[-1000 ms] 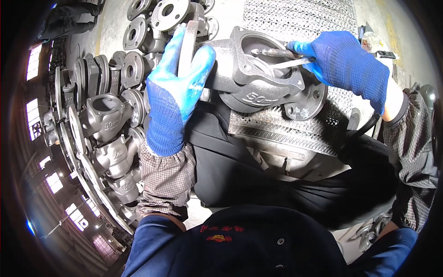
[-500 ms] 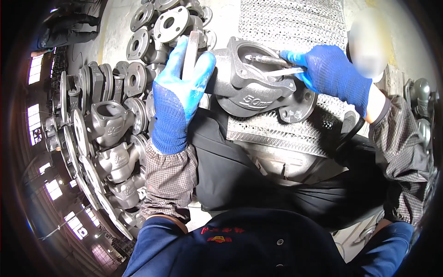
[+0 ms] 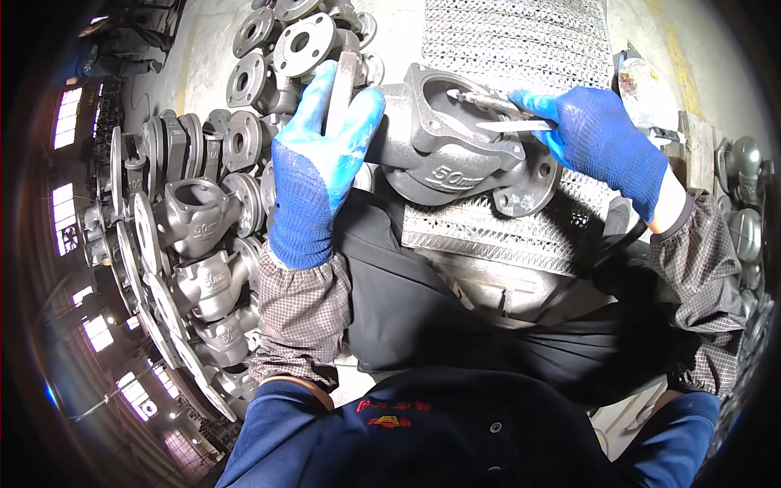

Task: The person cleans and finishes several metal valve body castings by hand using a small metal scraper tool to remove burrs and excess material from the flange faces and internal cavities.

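A grey cast-metal valve body [image 3: 451, 175] rests on the perforated metal surface in front of me, its wide opening facing up. My left hand [image 3: 321, 150], in a blue glove, grips the rim of its left flange, with the thumb and fingers on either side. My gloved right hand [image 3: 598, 130] is closed at the right of the opening. Out of it stick a slim pointed tool [image 3: 482, 101] and a flat metal blade [image 3: 514, 126], both reaching over the opening. Their rear ends are hidden in the glove.
Several similar valve bodies [image 3: 199, 224] stand stacked at my left, and more flanged castings [image 3: 305, 45] lie beyond my left hand. A perforated metal sheet [image 3: 517, 41] extends under the work. At the right sit a pale round object [image 3: 648, 93] and further castings [image 3: 744, 163].
My right hand has drawn slightly to the right, taking the pointed tool and the blade a little back across the opening. My left hand keeps its hold on the flange.
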`<state>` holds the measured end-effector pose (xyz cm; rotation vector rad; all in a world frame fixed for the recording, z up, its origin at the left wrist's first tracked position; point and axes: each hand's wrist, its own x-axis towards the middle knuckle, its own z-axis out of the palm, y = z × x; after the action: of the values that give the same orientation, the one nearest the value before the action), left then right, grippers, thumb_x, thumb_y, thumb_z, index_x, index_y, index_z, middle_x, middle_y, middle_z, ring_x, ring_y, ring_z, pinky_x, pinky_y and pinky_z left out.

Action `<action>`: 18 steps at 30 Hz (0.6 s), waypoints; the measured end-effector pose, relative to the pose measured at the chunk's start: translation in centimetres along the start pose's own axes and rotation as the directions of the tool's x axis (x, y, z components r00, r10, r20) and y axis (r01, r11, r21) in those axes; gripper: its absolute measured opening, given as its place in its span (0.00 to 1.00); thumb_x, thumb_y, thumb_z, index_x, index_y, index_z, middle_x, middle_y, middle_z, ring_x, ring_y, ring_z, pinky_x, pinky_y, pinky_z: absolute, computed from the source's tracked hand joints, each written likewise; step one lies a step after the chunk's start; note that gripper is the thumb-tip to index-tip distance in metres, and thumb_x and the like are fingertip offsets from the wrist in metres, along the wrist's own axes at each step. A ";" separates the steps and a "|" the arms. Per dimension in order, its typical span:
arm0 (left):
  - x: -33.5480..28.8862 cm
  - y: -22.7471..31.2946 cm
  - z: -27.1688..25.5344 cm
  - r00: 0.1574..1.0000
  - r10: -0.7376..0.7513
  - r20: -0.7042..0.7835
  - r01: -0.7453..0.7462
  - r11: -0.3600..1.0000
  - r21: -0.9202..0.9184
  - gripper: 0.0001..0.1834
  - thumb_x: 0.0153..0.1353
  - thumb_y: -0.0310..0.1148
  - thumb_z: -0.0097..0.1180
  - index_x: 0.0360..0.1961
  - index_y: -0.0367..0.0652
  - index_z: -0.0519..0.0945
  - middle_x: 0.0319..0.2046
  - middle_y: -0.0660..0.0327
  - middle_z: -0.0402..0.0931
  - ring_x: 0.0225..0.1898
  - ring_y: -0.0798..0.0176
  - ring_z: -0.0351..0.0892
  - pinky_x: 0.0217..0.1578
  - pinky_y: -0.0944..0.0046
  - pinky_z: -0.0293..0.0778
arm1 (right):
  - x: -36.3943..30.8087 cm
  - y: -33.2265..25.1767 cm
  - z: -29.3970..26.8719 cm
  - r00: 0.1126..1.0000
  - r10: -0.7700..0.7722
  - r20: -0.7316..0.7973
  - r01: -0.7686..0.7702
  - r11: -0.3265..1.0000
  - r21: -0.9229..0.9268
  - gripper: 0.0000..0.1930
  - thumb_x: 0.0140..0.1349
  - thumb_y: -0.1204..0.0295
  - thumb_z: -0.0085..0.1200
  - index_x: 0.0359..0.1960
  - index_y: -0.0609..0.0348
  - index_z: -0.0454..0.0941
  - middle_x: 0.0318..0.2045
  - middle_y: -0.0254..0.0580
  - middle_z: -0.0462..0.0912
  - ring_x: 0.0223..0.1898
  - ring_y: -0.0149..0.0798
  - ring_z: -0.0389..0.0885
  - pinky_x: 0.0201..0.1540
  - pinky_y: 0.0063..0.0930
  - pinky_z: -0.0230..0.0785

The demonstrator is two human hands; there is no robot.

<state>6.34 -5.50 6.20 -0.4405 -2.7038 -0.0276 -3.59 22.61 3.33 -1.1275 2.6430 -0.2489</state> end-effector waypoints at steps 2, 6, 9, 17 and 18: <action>0.0 -0.2 0.2 0.999 0.018 -0.027 -0.018 1.000 -0.017 0.17 0.51 0.27 0.57 0.44 0.51 0.79 0.49 0.46 0.73 0.44 0.47 0.79 0.39 0.58 0.79 | 0.3 0.2 -0.1 0.999 -0.049 -0.011 0.048 0.999 -0.023 0.16 0.61 0.62 0.51 0.52 0.39 0.76 0.24 0.43 0.81 0.26 0.44 0.82 0.30 0.40 0.75; 0.4 0.6 0.4 0.992 -0.125 0.004 0.123 0.976 -0.177 0.17 0.51 0.27 0.57 0.44 0.51 0.79 0.49 0.46 0.73 0.45 0.47 0.79 0.39 0.58 0.79 | -0.1 0.9 2.4 0.994 -0.019 -0.105 0.024 0.999 0.046 0.20 0.61 0.62 0.51 0.56 0.37 0.72 0.23 0.42 0.81 0.24 0.44 0.81 0.29 0.39 0.75; 0.3 0.4 -0.2 0.989 -0.142 0.029 0.145 0.981 -0.130 0.18 0.50 0.27 0.58 0.45 0.51 0.79 0.49 0.45 0.73 0.45 0.47 0.79 0.39 0.57 0.79 | 0.0 -0.1 1.6 0.999 0.037 -0.023 -0.037 0.999 0.003 0.20 0.60 0.62 0.52 0.56 0.37 0.73 0.23 0.43 0.81 0.24 0.44 0.81 0.29 0.39 0.75; 0.2 0.4 -0.1 0.957 -0.272 0.096 0.287 0.931 -0.224 0.16 0.53 0.28 0.57 0.45 0.50 0.80 0.50 0.44 0.73 0.45 0.45 0.79 0.40 0.57 0.78 | 0.7 0.7 0.6 0.998 -0.058 -0.034 0.057 0.998 -0.040 0.18 0.60 0.62 0.52 0.53 0.41 0.75 0.23 0.44 0.81 0.25 0.46 0.81 0.29 0.39 0.74; 0.1 0.4 -0.1 0.933 -0.336 0.131 0.359 0.900 -0.246 0.16 0.53 0.28 0.57 0.45 0.50 0.80 0.50 0.44 0.73 0.45 0.45 0.79 0.40 0.57 0.78 | 0.7 0.3 0.6 0.999 -0.029 -0.045 0.028 0.999 -0.019 0.18 0.60 0.61 0.51 0.53 0.41 0.75 0.24 0.44 0.81 0.25 0.46 0.81 0.29 0.40 0.74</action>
<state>6.38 -5.09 6.34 -0.0238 -2.8382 -0.4888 -4.09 22.29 2.53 -1.1800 2.6752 -0.2584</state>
